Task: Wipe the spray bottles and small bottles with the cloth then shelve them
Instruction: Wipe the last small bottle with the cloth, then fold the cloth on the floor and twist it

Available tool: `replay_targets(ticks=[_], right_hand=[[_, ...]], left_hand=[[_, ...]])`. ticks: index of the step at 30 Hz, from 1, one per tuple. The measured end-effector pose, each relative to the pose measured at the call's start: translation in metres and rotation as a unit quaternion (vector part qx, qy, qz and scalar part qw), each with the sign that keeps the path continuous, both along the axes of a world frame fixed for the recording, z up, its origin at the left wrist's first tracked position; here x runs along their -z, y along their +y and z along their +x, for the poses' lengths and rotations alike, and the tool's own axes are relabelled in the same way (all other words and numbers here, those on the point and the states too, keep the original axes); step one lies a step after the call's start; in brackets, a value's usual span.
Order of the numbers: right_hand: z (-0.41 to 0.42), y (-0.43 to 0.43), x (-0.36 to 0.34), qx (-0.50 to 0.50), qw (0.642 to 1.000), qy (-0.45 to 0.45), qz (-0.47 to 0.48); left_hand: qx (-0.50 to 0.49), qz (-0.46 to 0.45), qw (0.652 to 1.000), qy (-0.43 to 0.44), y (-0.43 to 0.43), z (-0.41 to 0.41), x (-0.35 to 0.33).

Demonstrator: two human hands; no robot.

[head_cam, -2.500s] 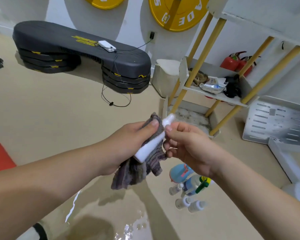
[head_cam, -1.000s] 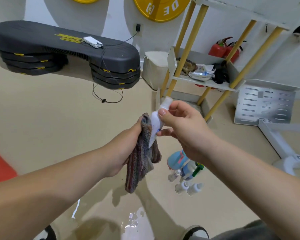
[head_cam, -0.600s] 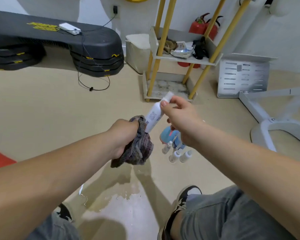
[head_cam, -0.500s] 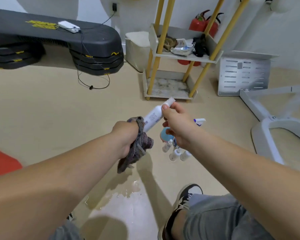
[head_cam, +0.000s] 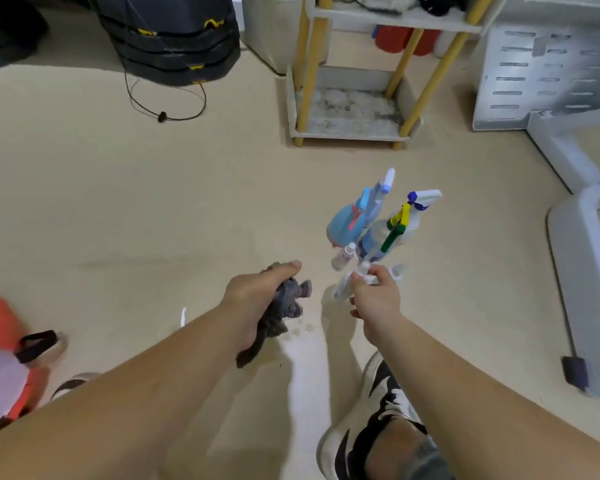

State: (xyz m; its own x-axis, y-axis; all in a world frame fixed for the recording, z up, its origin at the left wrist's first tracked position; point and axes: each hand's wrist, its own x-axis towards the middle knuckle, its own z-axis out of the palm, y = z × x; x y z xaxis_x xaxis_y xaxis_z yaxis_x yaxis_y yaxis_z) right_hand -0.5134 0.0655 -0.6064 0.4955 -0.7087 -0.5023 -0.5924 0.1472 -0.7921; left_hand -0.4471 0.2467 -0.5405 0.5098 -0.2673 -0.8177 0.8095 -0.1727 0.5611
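My left hand (head_cam: 257,292) grips a dark striped cloth (head_cam: 284,306) low over the floor. My right hand (head_cam: 374,299) pinches a small white bottle (head_cam: 343,287) by its top, close to the floor beside the other bottles. A blue spray bottle (head_cam: 350,223) and a clear spray bottle (head_cam: 392,233) with a yellow-green trigger stand on the floor just beyond my right hand. Two more small bottles (head_cam: 342,258) stand by them, one partly behind my fingers. The yellow-legged shelf unit (head_cam: 354,109) stands further back with a bare bottom shelf.
Stacked black step platforms (head_cam: 174,46) with a looping cable (head_cam: 163,112) sit at the back left. A perforated grey panel (head_cam: 541,64) and a grey frame base (head_cam: 586,258) occupy the right. My shoe (head_cam: 364,434) is at the bottom; wet patches (head_cam: 298,330) mark the floor.
The view has dropped toward the floor. My right hand has carried the small white bottle down and away from the cloth to the bottle group. My left hand has lowered with the cloth.
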Motion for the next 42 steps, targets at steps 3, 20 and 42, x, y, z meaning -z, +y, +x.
replay_targets(ticks=[3, 20, 42], right_hand=[[-0.009, -0.010, 0.036, 0.029, 0.999, 0.009, -0.018], [-0.021, 0.031, 0.024, -0.036, 0.952, 0.129, 0.275], [-0.011, 0.052, 0.036, -0.234, 0.963, 0.108, 0.084]], left_hand=[[0.015, 0.000, 1.000, 0.016, -0.013, -0.005, 0.019], [-0.044, -0.047, 0.998, 0.010, -0.007, -0.012, 0.037], [-0.010, -0.031, 0.999, -0.040, 0.016, 0.007, 0.077]])
